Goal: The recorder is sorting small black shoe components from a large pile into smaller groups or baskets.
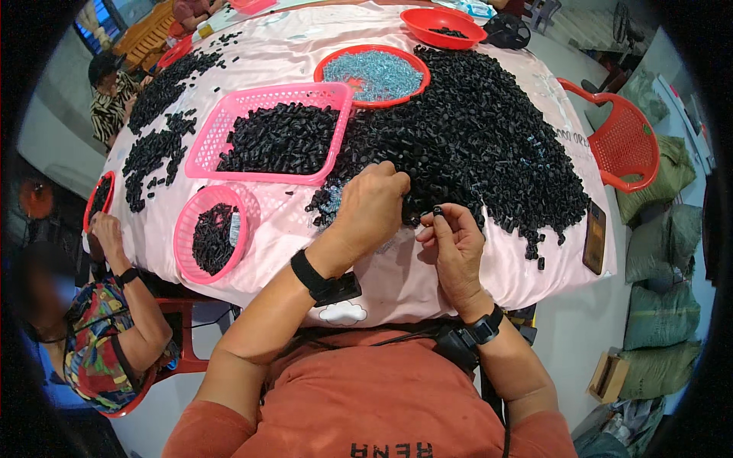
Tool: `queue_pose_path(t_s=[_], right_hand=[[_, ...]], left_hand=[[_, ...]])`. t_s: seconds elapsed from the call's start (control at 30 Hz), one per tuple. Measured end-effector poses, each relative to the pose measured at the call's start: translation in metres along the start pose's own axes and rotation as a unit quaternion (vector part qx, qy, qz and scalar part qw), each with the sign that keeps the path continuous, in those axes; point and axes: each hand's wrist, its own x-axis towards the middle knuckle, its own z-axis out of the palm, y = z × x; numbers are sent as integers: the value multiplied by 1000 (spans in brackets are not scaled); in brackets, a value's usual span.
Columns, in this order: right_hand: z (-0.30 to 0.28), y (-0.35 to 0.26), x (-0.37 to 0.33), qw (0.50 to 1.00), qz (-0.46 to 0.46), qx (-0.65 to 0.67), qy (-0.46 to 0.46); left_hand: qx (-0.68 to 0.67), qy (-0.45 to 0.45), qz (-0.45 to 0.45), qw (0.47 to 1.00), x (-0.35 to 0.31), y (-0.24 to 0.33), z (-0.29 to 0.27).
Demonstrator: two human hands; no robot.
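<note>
My right hand is closed at the near edge of a wide heap of small black plastic pieces. Between its thumb and fingertips it pinches one small black cylindrical piece. Just to the left, my left hand reaches over the heap with its fingers curled and closed. Its fingertips point down and away, so what they hold, if anything, is hidden. Beyond it stands a pink rectangular basket full of longer black parts. A pink round basket with thin black parts sits to its near left.
Behind the heap, a red bowl holds small clear bluish parts; another red bowl stands farther back. A phone lies at the table's right edge, near a red chair. Co-workers sit along the left, one person's hand close by. Sacks line the right wall.
</note>
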Motion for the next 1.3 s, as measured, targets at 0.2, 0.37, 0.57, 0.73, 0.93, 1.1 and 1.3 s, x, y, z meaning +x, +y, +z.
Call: queue_pose_path(t_s=[0.2,0.37,0.57,0.73,0.93,1.1,1.3], right_hand=[[-2,5,2,1000,-8,-17,0],[-2,3,1,999,-11,-37,-18],[-3,5,2,999,-42,-26,5],[-4,5,4,997,-67,-16,22],[0,2,-2,999,-39,-22,-11],[-1,7,-5,963,-126,-173,-162],[-3,8,-7,967,-146,-150,-148]], left_hand=[[15,-16,19,1000,0,7,5],[28,-28,10,999,0,4,10],[10,-33,5,999,-1,2,5],[10,-14,5,1000,1,1,4],[-28,8,14,999,5,1,1],[-79,-6,-1,997,7,-1,-5],[-184,-72,-8,980,3,2,-10]])
